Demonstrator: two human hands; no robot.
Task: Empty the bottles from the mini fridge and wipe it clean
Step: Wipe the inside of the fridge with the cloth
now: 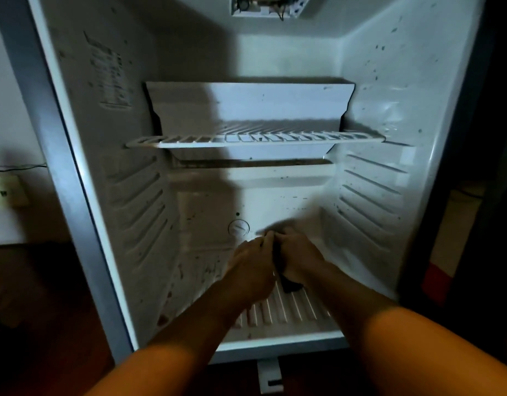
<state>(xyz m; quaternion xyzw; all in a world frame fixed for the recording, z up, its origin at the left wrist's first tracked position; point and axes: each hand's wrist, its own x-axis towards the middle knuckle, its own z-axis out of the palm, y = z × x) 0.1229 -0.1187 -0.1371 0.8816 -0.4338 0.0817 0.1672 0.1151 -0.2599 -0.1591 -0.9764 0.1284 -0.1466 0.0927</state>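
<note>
Open mini fridge (389,81) in a dim room, both hands deep inside on its floor.

A pale wall with a wall socket (6,191) lies left of the fridge, above a dark floor. Dark specks dot the white side walls; brownish stains mark the ribbed floor's left edge. A white wire shelf (255,138) spans mid-height. Near the floor's back edge the left hand (253,267) and right hand (296,257) meet, both curled around a dark cloth (289,284).
</note>
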